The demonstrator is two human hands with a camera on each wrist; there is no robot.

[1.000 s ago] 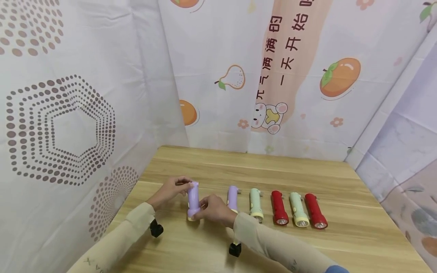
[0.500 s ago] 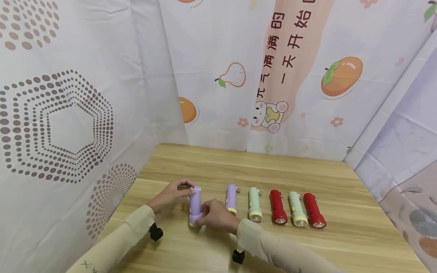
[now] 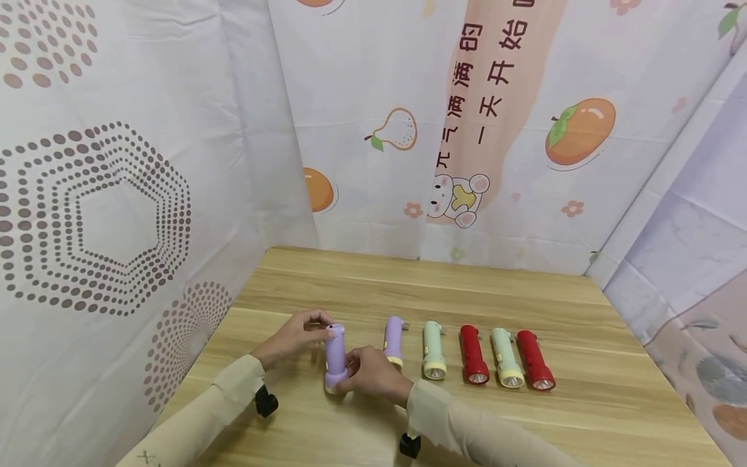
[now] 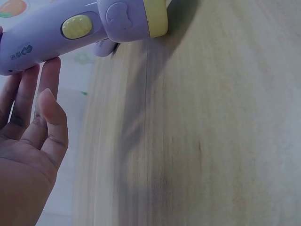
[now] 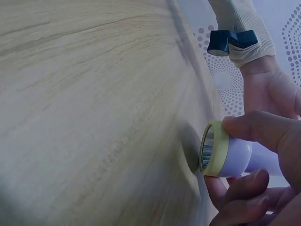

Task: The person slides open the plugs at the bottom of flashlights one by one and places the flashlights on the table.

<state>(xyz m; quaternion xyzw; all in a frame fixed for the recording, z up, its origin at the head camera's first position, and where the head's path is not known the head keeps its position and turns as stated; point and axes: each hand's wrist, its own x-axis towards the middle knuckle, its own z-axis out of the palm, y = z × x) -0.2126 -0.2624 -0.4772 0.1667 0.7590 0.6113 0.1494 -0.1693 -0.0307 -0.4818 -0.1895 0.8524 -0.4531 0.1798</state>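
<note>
A purple flashlight with a yellow head rim stands tilted near the left of the table. My left hand pinches its tail end between thumb and fingers. My right hand grips the head end; in the right wrist view, the thumb presses the yellow rim and curled fingers lie beneath. The left wrist view shows a yellow switch on the purple barrel, with the left fingertips touching the barrel. Just beyond my right hand lies a second purple flashlight.
To the right, a row continues with a mint-green flashlight, a red one, another mint-green one and another red one. All lie on the wooden table. Printed curtains enclose its back and sides.
Both hands have brought the held purple flashlight slightly nearer to me and a little rightward. The flashlights in the row stay as they were; the head view shifts slightly.
</note>
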